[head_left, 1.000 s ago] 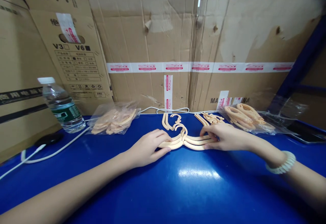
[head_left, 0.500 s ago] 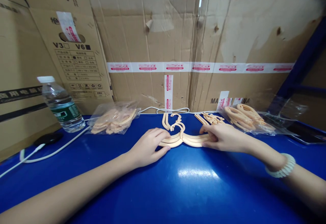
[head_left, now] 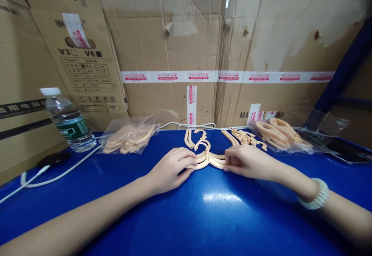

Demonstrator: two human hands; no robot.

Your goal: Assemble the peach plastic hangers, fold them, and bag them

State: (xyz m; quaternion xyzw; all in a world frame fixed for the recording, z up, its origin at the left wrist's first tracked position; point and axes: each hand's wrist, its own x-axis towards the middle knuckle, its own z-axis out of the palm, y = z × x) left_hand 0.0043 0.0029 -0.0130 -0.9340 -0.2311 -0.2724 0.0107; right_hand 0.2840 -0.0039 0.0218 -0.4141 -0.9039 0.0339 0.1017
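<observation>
A small stack of peach plastic hangers point(head_left: 207, 158) lies flat on the blue table point(head_left: 203, 213), hooks pointing away from me. My left hand point(head_left: 170, 168) pinches the stack's left arm, fingers curled over it. My right hand point(head_left: 242, 161) closes round the stack's right arm, near the middle; a pale bead bracelet point(head_left: 315, 194) sits on that wrist. Just behind the stack lie loose hangers point(head_left: 196, 137), and more loose hangers point(head_left: 244, 136) lie behind my right hand.
A clear bag of hangers point(head_left: 129, 135) lies at the back left, another bag of hangers point(head_left: 283, 134) at the back right. A water bottle point(head_left: 68, 120), a white cable point(head_left: 58, 170) and a black object point(head_left: 54, 158) are at the left. Cardboard boxes point(head_left: 186, 46) wall the back. A dark phone point(head_left: 348, 153) lies far right.
My right hand has slid left along the stack toward its middle and closed on it. My left hand has shifted slightly inward. The stack looks more gathered together.
</observation>
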